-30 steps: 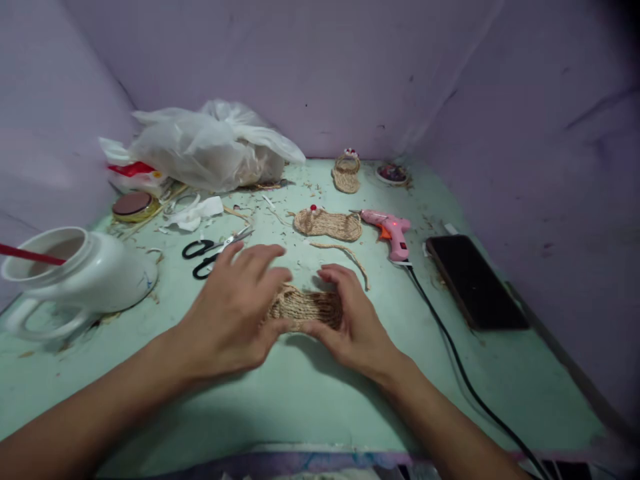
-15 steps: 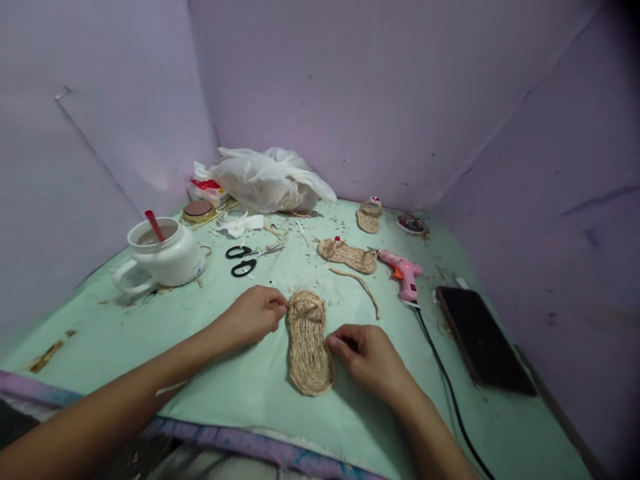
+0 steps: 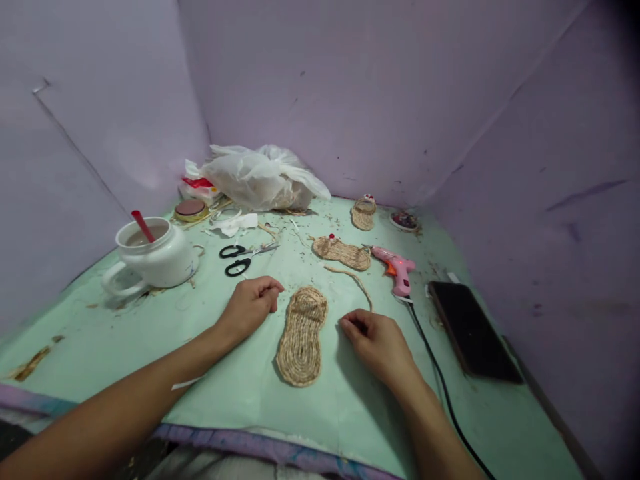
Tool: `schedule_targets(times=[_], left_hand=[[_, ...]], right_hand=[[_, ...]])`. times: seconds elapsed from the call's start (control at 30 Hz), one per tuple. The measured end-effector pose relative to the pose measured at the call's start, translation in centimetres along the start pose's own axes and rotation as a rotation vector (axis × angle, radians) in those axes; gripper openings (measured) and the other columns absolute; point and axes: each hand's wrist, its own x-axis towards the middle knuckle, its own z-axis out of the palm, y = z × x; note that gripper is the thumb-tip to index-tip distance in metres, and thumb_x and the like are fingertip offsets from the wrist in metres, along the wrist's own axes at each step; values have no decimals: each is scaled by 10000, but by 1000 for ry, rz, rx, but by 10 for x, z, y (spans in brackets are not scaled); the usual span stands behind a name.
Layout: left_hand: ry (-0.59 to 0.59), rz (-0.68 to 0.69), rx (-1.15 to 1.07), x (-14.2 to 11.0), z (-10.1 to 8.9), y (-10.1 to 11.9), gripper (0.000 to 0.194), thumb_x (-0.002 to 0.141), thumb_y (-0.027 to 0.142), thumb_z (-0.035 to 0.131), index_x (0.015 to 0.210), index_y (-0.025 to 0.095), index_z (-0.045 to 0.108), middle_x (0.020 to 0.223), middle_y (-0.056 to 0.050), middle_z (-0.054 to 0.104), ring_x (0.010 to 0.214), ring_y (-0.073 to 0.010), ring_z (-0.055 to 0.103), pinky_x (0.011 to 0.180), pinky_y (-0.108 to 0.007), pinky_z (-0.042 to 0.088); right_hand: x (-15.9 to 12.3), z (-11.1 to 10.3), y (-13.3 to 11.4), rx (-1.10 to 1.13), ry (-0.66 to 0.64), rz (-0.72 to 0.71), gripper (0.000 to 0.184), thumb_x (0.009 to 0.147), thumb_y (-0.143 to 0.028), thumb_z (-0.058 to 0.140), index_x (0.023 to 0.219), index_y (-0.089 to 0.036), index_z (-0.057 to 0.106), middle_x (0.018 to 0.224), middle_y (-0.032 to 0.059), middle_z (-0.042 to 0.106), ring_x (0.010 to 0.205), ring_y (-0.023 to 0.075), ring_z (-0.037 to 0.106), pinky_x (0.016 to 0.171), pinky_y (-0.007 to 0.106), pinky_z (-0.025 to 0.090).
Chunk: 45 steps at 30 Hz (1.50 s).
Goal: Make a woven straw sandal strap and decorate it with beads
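A woven twine slipper sole lies flat on the green table between my hands, its narrow coils running lengthwise and a band across its far end. My left hand rests just left of its far end, fingers curled closed, with a small gap to the sole. To the right, my right hand has thumb and forefinger closed together, apart from the sole, and nothing shows in them. Beyond lie a second twine sole with a red bead and a loose piece of twine, whose near end passes close to my right hand.
A pink glue gun with a black cord and a phone lie at right. Scissors and a white mug are at left. Behind stand a plastic bag, a small finished slipper and a round dish.
Both hands have come away from the sole, the right one moving further right. The sole has turned a little, its near end now further left. The view has shifted slightly.
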Motion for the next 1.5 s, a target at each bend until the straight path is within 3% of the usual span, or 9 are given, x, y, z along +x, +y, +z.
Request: schedule_targets(times=[0.13, 0.3, 0.57, 0.8, 0.97, 1.07, 1.23, 1.4, 1.5], left_hand=[[12, 15, -43, 0, 2, 1, 118, 695, 259, 517, 750, 171, 573, 535, 53, 547, 397, -77, 406, 415, -210, 312], [90, 3, -76, 5, 2, 1, 166, 630, 278, 594, 663, 198, 453, 482, 89, 464, 367, -61, 379, 387, -195, 290], [72, -12, -59, 5, 1, 4, 173, 596, 317, 651, 581, 169, 564, 439, 65, 479, 378, -58, 351, 374, -195, 262], [63, 4, -44, 4, 1, 4, 235, 624, 382, 630, 568, 159, 581, 449, 41, 515, 379, -67, 367, 388, -204, 284], [67, -11, -33, 4, 1, 5, 235, 621, 387, 627, 588, 157, 591, 464, 35, 531, 374, -70, 370, 382, -203, 283], [73, -19, -27, 4, 2, 5, 246, 634, 396, 618, 591, 156, 592, 476, 33, 534, 378, -70, 372, 383, -201, 281], [78, -37, -11, 6, 1, 5, 279, 647, 426, 612, 569, 160, 579, 472, 39, 504, 390, -72, 367, 395, -203, 297], [78, -90, -10, 7, 0, 8, 299, 642, 455, 604, 569, 166, 579, 485, 32, 499, 398, -80, 364, 394, -208, 300], [69, -86, 20, 8, -2, 7, 307, 649, 461, 596, 541, 176, 560, 474, 33, 479, 403, -83, 361, 398, -204, 306]], right_hand=[[3, 3, 3, 115, 101, 24, 80, 705, -274, 614, 736, -207, 644, 621, 4, 662, 542, 164, 573, 508, 251, 376], [6, 3, 4, 293, 318, 35, 201, 711, -367, 631, 638, -183, 595, 479, -43, 518, 428, 107, 433, 423, 222, 329], [3, 0, -6, 457, 541, 27, 145, 627, -310, 714, 613, -171, 673, 508, -18, 590, 452, 107, 456, 441, 237, 366], [2, -4, -10, 490, 539, -3, 173, 717, -337, 647, 686, -174, 697, 601, 1, 668, 446, 113, 532, 453, 244, 430], [2, -5, -8, 492, 525, -16, 201, 765, -354, 605, 737, -166, 671, 667, 18, 667, 473, 110, 538, 445, 235, 414], [1, -5, -6, 493, 549, -58, 162, 764, -303, 603, 669, -172, 595, 714, 18, 639, 503, 103, 530, 437, 221, 391], [-5, -4, -6, 425, 558, -144, 183, 790, -221, 557, 619, -193, 499, 619, -11, 557, 479, 91, 449, 383, 199, 287], [-7, -1, -4, 506, 568, -115, 226, 840, -231, 527, 631, -216, 444, 507, -65, 441, 425, 85, 396, 388, 194, 302], [-7, 0, -4, 441, 559, -129, 206, 829, -247, 551, 630, -207, 514, 490, -61, 443, 417, 86, 404, 398, 197, 324]])
